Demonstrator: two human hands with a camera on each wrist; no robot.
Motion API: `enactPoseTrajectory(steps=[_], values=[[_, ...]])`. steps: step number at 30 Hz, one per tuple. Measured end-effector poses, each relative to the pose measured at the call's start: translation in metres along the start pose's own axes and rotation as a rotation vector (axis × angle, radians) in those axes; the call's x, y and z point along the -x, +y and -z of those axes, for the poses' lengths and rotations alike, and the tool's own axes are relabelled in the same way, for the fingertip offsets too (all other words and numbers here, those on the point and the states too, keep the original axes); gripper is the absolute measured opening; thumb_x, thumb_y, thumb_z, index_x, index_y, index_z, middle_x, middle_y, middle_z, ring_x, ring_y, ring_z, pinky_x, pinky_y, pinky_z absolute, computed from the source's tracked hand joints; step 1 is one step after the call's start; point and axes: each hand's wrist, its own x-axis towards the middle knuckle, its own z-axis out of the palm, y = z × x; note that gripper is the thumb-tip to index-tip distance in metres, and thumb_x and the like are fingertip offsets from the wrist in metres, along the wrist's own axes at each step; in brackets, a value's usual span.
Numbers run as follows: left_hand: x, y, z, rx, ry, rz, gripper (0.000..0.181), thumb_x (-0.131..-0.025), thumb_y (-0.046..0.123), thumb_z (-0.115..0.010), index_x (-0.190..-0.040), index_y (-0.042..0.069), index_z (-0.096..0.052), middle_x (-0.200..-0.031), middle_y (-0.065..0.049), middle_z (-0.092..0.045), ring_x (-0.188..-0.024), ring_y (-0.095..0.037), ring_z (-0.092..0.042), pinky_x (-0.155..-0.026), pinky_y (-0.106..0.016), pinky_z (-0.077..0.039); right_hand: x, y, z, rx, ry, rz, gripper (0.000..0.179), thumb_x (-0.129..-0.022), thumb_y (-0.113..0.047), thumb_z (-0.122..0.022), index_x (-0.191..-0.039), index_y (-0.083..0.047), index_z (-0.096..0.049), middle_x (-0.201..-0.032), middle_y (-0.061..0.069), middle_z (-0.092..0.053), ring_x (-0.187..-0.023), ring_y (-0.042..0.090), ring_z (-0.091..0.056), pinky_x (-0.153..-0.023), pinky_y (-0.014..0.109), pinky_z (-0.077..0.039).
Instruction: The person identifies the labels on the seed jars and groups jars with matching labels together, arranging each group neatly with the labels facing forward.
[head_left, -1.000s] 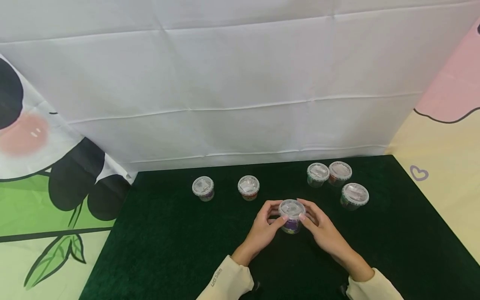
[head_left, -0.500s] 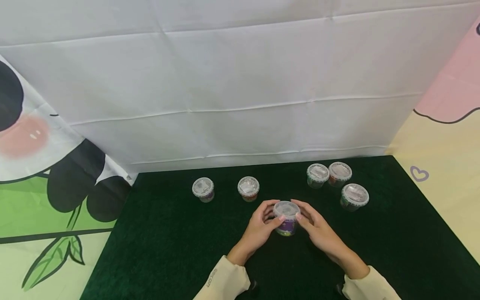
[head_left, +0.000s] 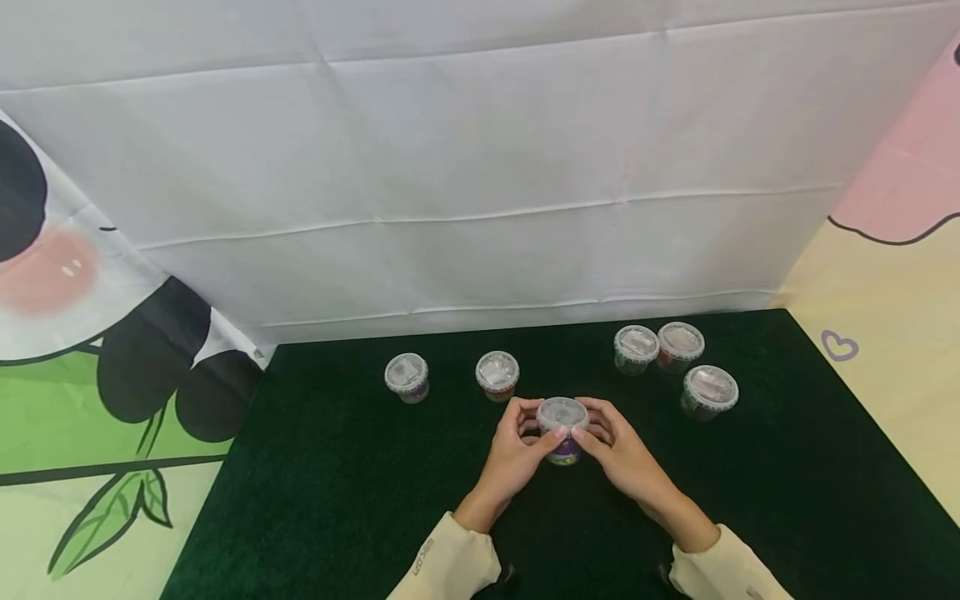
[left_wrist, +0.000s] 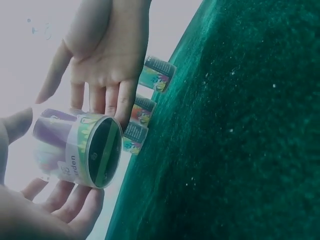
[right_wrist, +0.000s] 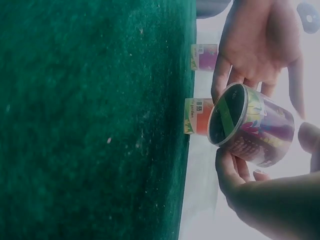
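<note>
A small clear tub [head_left: 563, 414] with a translucent lid and a purple printed label is held between both hands, near the middle of the table. My left hand [head_left: 514, 450] grips its left side, thumb at the front and fingers curling behind. The right hand [head_left: 612, 450] grips the opposite side in the same way. In the left wrist view the tub [left_wrist: 77, 147] is raised off the green cloth, its dark base with a green strip showing. That base also faces the camera in the right wrist view, where the tub [right_wrist: 252, 125] is tilted.
Along the back of the dark green table [head_left: 337, 500] stand a purple-labelled tub [head_left: 407, 377] and an orange-labelled tub [head_left: 497, 375]. A group of three tubs stands at the back right: one [head_left: 636, 348], another [head_left: 680, 346] touching it, and a nearer one [head_left: 709, 392]. A white cloth backdrop [head_left: 480, 167] rises behind.
Both hands have carried the tub a little to the left over the last second, keeping their hold on it. The other tubs have stayed where they were.
</note>
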Motion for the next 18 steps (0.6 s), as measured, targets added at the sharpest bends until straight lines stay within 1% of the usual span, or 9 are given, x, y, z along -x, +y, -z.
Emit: enactPoseTrajectory(steps=[4,8,11,14,18], values=[[0.002,0.001,0.005,-0.010,-0.028,0.011,0.044,-0.105,0.025,-0.068,-0.141,0.007,-0.050,-0.143,-0.012,-0.059,-0.127,-0.027,-0.058,-0.104,-0.042,-0.052,-0.001,0.001,0.001,-0.018,-0.020,-0.001,0.052,-0.113,-0.024,-0.052,-0.159,-0.005,-0.035,-0.161,0.024,-0.042,-0.149,0.044,-0.043,-0.121,0.063,-0.035],[0.002,0.001,0.010,-0.005,-0.060,0.033,0.044,-0.106,0.028,-0.066,-0.143,0.009,-0.049,-0.146,-0.011,-0.056,-0.130,-0.027,-0.058,-0.108,-0.047,-0.051,-0.001,0.001,0.003,-0.048,-0.064,-0.004,0.055,-0.114,-0.026,-0.048,-0.162,-0.005,-0.031,-0.163,0.026,-0.038,-0.152,0.046,-0.037,-0.123,0.064,-0.030],[0.002,0.000,0.012,-0.002,-0.074,0.057,0.048,-0.105,0.029,-0.068,-0.145,0.010,-0.049,-0.144,-0.010,-0.057,-0.130,-0.028,-0.058,-0.109,-0.048,-0.050,-0.001,0.002,0.005,-0.054,-0.092,-0.004,0.057,-0.115,-0.027,-0.047,-0.164,-0.005,-0.029,-0.165,0.026,-0.035,-0.153,0.047,-0.035,-0.123,0.065,-0.029],[0.001,-0.001,0.012,0.006,-0.102,0.080,0.054,-0.105,0.031,-0.067,-0.151,0.010,-0.047,-0.147,-0.010,-0.056,-0.133,-0.029,-0.056,-0.112,-0.052,-0.048,-0.001,0.003,0.006,-0.056,-0.114,0.002,0.058,-0.115,-0.028,-0.046,-0.165,-0.006,-0.028,-0.165,0.026,-0.033,-0.153,0.047,-0.034,-0.123,0.067,-0.028],[0.002,-0.002,0.012,0.017,-0.128,0.084,0.058,-0.107,0.033,-0.065,-0.156,0.010,-0.045,-0.149,-0.010,-0.053,-0.137,-0.030,-0.055,-0.115,-0.053,-0.047,-0.001,0.003,0.006,-0.068,-0.126,0.008,0.058,-0.115,-0.027,-0.045,-0.166,-0.008,-0.027,-0.165,0.025,-0.033,-0.152,0.047,-0.034,-0.124,0.067,-0.026]])
